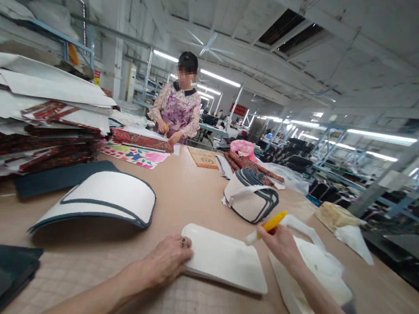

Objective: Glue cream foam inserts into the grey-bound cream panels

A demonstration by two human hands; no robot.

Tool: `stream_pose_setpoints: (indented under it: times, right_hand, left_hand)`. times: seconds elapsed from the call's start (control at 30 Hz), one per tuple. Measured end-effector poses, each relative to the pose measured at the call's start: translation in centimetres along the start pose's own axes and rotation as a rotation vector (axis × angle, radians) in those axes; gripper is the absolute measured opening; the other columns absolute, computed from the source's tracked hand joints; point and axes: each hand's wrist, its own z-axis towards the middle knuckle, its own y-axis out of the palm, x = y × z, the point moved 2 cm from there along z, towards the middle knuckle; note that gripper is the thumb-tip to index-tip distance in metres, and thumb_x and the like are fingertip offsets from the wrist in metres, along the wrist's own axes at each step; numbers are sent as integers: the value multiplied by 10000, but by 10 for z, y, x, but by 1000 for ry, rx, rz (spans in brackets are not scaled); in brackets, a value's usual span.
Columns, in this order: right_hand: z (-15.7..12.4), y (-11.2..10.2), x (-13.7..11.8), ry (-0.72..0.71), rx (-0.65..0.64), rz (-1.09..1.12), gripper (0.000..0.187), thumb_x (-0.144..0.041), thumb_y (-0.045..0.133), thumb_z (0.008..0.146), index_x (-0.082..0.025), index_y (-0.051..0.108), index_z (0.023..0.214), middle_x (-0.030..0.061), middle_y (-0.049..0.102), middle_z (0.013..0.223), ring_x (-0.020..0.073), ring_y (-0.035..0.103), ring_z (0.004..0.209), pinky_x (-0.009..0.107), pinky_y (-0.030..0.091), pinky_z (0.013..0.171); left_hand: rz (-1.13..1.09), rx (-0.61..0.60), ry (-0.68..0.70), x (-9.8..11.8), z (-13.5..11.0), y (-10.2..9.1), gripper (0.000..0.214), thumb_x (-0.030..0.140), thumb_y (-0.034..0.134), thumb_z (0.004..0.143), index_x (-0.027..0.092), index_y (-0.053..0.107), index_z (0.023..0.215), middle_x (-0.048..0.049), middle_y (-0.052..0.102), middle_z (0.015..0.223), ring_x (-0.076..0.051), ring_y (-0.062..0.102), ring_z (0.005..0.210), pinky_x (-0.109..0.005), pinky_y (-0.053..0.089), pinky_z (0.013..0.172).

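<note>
A stack of cream-white panels with rounded corners lies on the table in front of me. My left hand grips its left edge, fingers curled at the side. In my right hand is a yellow-handled brush, its pale tip over the right part of the top panel; whether it touches cannot be made out. Beside my right forearm, a crumpled whitish plastic bag lies on the table. A curved white panel with dark edging arches at the left.
A bundle of dark-edged panels stands past the stack. Tall piles of patterned red and white sheets fill the left. Across the table, a co-worker handles red patterned material. Dark sheets lie at the near left.
</note>
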Motion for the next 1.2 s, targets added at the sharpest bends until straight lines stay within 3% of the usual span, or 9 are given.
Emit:
stream_pose_setpoints:
  times: [0.13, 0.27, 0.37, 0.47, 0.53, 0.73, 0.87, 1.03, 1.2]
  right_hand:
    - [-1, 39, -32, -39, -105, 170, 293, -440, 521, 663, -174, 631, 718, -7, 544, 523, 159, 508, 515, 259, 352, 495]
    - [4, 83, -49, -40, -196, 289, 335, -507, 530, 677, -174, 569, 672, -43, 444, 464, 117, 411, 440, 245, 328, 438]
    - [8, 102, -54, -59, -298, 331, 362, -542, 516, 696, -188, 520, 622, -68, 379, 440, 93, 361, 422, 233, 326, 438]
    - [10, 100, -50, -62, -374, 309, 378, -557, 527, 684, -188, 523, 607, -71, 374, 430, 89, 359, 422, 230, 329, 446]
    - [12, 85, -38, -37, -362, 260, 372, -551, 533, 667, -183, 543, 611, -66, 385, 420, 93, 361, 410, 236, 321, 437]
    - [13, 8, 16, 58, -110, 56, 280, -459, 568, 564, -185, 571, 507, -14, 468, 410, 144, 442, 434, 272, 322, 469]
    - [5, -15, 17, 65, -19, 39, 251, -429, 594, 552, -186, 575, 497, 11, 499, 430, 177, 485, 474, 282, 311, 480]
    - [-20, 19, -31, -1, -164, 232, 341, -503, 559, 671, -169, 612, 720, -44, 453, 456, 120, 416, 433, 245, 315, 441]
    - [-50, 77, -76, -41, -375, 350, 366, -542, 545, 679, -176, 564, 663, -78, 363, 439, 84, 322, 404, 227, 286, 410]
  left_hand:
    - [-10, 31, 11, 1, -2, 0, 113, 145, 561, 769, 180, 560, 877, -69, 580, 1092, -222, 529, 995, -323, 397, 915]
    - [-13, 15, -35, -1, 1, 2, 147, 158, 569, 779, 176, 566, 925, -65, 596, 1087, -230, 553, 970, -334, 424, 889]
    - [-25, -6, -38, -1, 2, 1, 110, 163, 570, 785, 178, 573, 894, -61, 602, 1076, -236, 553, 981, -333, 429, 882]
    - [-35, 9, -36, -1, 1, 0, 121, 136, 567, 770, 179, 571, 882, -65, 599, 1075, -235, 550, 983, -331, 422, 884]
    - [-42, 37, -30, -2, 1, 1, 141, 127, 562, 764, 183, 567, 894, -68, 591, 1087, -232, 546, 983, -333, 417, 887]
    - [-55, 18, -56, -2, 2, 8, 157, 113, 576, 740, 172, 571, 884, -78, 589, 1095, -241, 536, 998, -351, 406, 900]
    - [-185, 50, -16, -5, 4, -1, 83, 168, 580, 763, 169, 591, 846, -75, 613, 1062, -251, 551, 978, -395, 360, 938]
    - [-352, 101, -72, -34, 23, -6, 340, 100, 394, 838, 171, 516, 1148, -66, 628, 1092, -186, 572, 1001, -284, 417, 875]
    - [-398, 88, -83, -50, 37, 12, 494, -11, 347, 752, 155, 473, 1200, -39, 671, 963, -138, 614, 880, -216, 451, 777]
